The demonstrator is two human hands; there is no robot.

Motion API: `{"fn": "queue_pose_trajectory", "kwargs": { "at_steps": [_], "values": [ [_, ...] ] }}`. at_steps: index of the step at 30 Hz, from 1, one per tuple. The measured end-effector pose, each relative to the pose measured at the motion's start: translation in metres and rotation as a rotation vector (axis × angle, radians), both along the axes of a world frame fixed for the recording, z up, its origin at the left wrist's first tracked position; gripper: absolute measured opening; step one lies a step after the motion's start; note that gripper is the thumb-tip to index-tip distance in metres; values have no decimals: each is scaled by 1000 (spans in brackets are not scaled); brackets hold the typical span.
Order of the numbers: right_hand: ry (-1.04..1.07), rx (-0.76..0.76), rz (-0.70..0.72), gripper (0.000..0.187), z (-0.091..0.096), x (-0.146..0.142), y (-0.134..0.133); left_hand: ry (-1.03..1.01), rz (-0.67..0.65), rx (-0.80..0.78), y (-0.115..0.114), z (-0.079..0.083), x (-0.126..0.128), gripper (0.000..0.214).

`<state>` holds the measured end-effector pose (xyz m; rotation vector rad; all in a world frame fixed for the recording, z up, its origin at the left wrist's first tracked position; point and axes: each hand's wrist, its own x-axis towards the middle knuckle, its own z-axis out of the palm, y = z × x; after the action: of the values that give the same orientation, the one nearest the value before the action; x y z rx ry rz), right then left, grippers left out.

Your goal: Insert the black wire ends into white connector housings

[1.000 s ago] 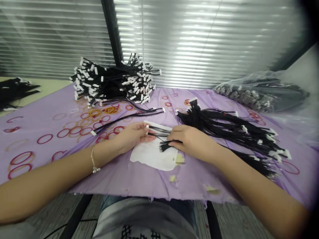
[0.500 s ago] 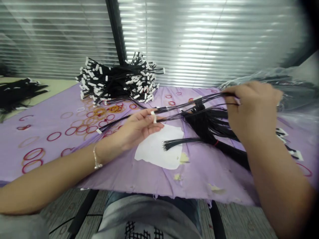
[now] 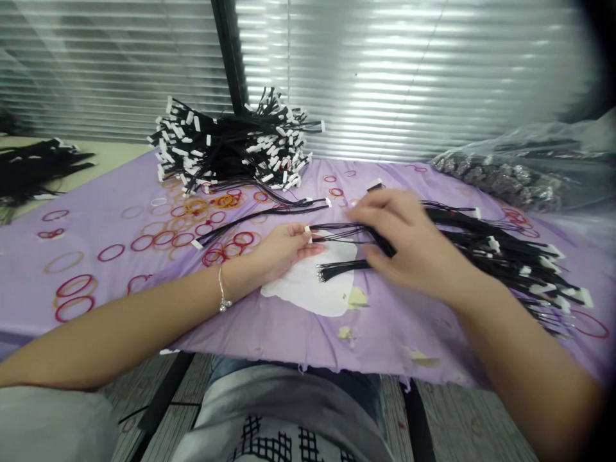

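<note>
My left hand (image 3: 283,251) rests on the purple cloth (image 3: 120,276) and pinches the white connector end of a few thin black wires (image 3: 337,232). My right hand (image 3: 414,247) hovers over the same wires a little to the right, blurred by motion, with its fingers curled around them. Just below the hands another small bunch of black wires (image 3: 339,269) lies with its bare ends on a white patch (image 3: 308,289). A big loose bundle of black wires with white connectors (image 3: 505,253) spreads to the right behind my right hand.
A tall heap of finished wires with white connectors (image 3: 231,151) sits at the back by the window blinds. Red and orange rubber bands (image 3: 192,224) are scattered to the left. A plastic bag of parts (image 3: 510,176) lies at the far right; more wires (image 3: 29,170) at far left.
My right hand, raised to the right with the wires half a second ago, has come back down and left to the wires by my left hand. My left hand barely moved.
</note>
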<state>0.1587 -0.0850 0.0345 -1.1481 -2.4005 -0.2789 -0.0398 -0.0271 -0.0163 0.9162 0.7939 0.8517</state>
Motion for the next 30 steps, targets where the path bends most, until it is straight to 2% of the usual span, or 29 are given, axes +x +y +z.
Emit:
{"fn": "queue_pose_trajectory", "kwargs": {
  "at_steps": [2,5,7,15,19,22,27,30],
  "values": [
    [-35,-156,139,21,-9,-10,0,24,-25,25,-1,0,2,9],
    [-71,-411,121,14,-25,-13,9,96,-49,84,-5,1,4,7],
    [-38,-520,98,9,-31,-11,15,143,-64,123,-6,2,4,5],
    [30,-667,49,9,-27,-8,16,209,-102,214,-5,-5,1,4],
    [197,-761,17,12,-25,-5,15,234,-93,259,-6,-6,-1,7],
    [269,-734,76,17,-25,-5,15,177,-84,201,-6,-4,-3,8],
    [280,-557,123,11,-25,-7,14,144,-13,187,-4,-1,-3,17],
    [298,-516,119,10,-25,-7,14,140,20,187,-3,0,-2,20]
  ]
}}
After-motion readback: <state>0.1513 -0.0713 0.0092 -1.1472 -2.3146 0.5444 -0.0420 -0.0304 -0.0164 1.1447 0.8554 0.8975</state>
